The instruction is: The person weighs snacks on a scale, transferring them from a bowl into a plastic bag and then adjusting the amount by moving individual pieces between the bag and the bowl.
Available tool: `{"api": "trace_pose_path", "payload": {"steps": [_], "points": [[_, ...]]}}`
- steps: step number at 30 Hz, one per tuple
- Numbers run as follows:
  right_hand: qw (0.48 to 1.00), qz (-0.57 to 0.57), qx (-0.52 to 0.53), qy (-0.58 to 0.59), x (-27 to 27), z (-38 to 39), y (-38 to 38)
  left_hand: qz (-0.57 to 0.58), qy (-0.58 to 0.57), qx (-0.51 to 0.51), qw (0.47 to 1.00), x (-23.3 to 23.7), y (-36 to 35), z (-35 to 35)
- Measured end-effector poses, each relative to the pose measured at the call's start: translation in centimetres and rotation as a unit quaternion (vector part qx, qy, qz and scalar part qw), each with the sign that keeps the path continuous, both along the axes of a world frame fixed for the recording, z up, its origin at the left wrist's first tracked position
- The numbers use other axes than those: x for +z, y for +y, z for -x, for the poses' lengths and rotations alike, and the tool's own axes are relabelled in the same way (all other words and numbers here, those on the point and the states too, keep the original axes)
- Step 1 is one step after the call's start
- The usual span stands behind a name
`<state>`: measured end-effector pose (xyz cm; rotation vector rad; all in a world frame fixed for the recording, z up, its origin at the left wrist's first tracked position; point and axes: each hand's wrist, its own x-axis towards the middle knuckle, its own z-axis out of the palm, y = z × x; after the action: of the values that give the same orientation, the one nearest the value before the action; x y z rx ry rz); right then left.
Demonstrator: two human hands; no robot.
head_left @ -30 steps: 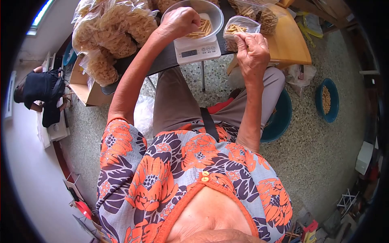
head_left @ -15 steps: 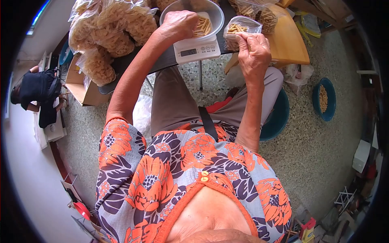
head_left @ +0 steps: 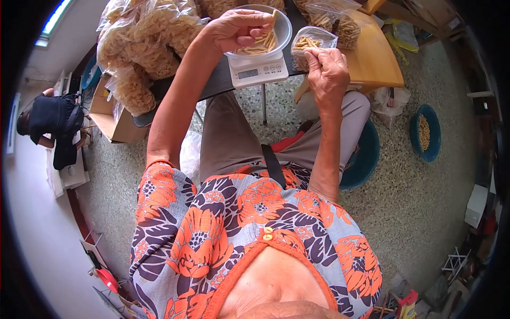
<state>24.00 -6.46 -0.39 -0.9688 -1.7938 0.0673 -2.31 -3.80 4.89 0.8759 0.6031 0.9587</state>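
In the head view, at upper centre, the left hand [head_left: 238, 29] pinches a stick [head_left: 274, 19] at its fingertips over the bowl [head_left: 287, 40] on the scale [head_left: 258, 75]. Just right, the right hand [head_left: 329, 72] grips the near edge of the gaping bag [head_left: 301, 61]. A light pinch should spare the stick; fingers off the bowl should keep the reading true.

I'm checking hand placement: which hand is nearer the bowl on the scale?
Left. The left hand is over the bowl; the right hand is off to the bowl's right, at the open plastic bag.
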Motion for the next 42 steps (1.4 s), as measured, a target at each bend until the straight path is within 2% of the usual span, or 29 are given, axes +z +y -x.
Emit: {"api": "trace_pose_path", "payload": {"steps": [1, 4, 5, 6, 8, 9, 10, 12, 13, 14, 17, 19, 20, 22, 24, 26, 32, 34, 36, 38, 39, 41, 42], "points": [[1.000, -0.003, 0.000, -0.002, 0.0, 0.0, 0.0, 0.027, 0.010, 0.056, 0.998, -0.3, 0.1, -0.7], [1.000, 0.000, -0.001, -0.003, 0.2, -0.1, -0.1, 0.032, 0.020, 0.055, 0.998, -2.2, 2.2, -2.5], [1.000, 0.000, -0.002, -0.004, 0.1, -0.2, -0.1, 0.010, 0.059, 0.099, 0.993, -2.4, 2.2, -3.3], [1.000, 0.002, 0.000, 0.001, 0.0, -0.1, -0.1, 0.010, 0.058, 0.097, 0.993, -2.5, 2.5, -4.0], [1.000, 0.003, 0.001, 0.006, -0.1, -0.2, -0.1, -0.115, 0.253, 0.131, 0.952, -2.6, 3.1, -5.1], [1.000, 0.006, -0.001, 0.003, -0.1, -0.2, -0.1, -0.075, 0.318, 0.135, 0.935, 1.6, 0.2, -6.2], [1.000, 0.008, -0.003, -0.001, 0.0, -0.2, -0.2, -0.075, 0.318, 0.135, 0.935, 1.4, 0.4, -6.3], [1.000, 0.011, -0.001, 0.004, -0.1, -0.3, -0.1, -0.234, 0.352, 0.203, 0.883, 0.5, 1.3, -6.1], [1.000, 0.013, 0.000, 0.009, -0.1, -0.3, -0.1, -0.257, 0.319, 0.219, 0.886, 0.2, 1.6, -5.7], [1.000, 0.015, 0.001, 0.010, -0.1, -0.3, -0.1, -0.246, 0.408, 0.248, 0.844, 0.6, 1.7, -5.3], [1.000, -0.005, 0.003, 0.010, 0.1, -0.2, -0.1, -0.283, 0.460, 0.223, 0.811, -2.7, 3.4, -2.3], [1.000, -0.007, 0.002, 0.007, 0.1, -0.2, -0.2, -0.307, 0.654, 0.224, 0.655, -4.2, 3.8, -1.6], [1.000, -0.006, 0.002, 0.006, 0.0, -0.2, -0.1, -0.306, 0.654, 0.224, 0.655, -4.4, 3.7, -1.8], [1.000, 0.001, 0.002, 0.013, -0.3, -0.2, 0.0, -0.247, 0.730, 0.210, 0.602, -5.0, 3.5, -2.2], [1.000, 0.008, 0.003, 0.013, -0.3, -0.2, -0.1, -0.245, 0.734, 0.194, 0.603, -3.5, 2.2, -2.8], [1.000, 0.012, 0.003, 0.014, -0.2, -0.2, 0.0, -0.243, 0.780, 0.186, 0.546, -3.4, 2.5, -3.3], [1.000, 0.004, 0.000, 0.007, -0.4, -0.3, 0.1, -0.209, 0.776, 0.162, 0.573, -3.0, 2.5, -3.8], [1.000, 0.012, 0.003, 0.011, -0.3, -0.3, 0.0, -0.219, 0.763, 0.178, 0.582, -4.8, 3.6, -2.8], [1.000, 0.010, 0.003, 0.012, -0.3, -0.2, 0.1, -0.231, 0.750, 0.194, 0.589, -4.7, 3.7, -2.1], [1.000, 0.009, 0.003, 0.014, -0.3, -0.2, 0.1, -0.200, 0.700, 0.189, 0.659, -4.7, 3.6, -1.1], [1.000, 0.013, 0.001, 0.012, -0.3, -0.2, 0.0, -0.199, 0.701, 0.190, 0.658, -5.0, 3.9, -0.6], [1.000, 0.015, 0.001, 0.011, -0.2, -0.1, 0.0, -0.173, 0.625, 0.179, 0.740, -5.3, 4.6, 0.4], [1.000, 0.012, 0.001, 0.009, -0.2, -0.1, -0.1, -0.174, 0.625, 0.179, 0.739, -4.2, 3.9, 0.6]]}}
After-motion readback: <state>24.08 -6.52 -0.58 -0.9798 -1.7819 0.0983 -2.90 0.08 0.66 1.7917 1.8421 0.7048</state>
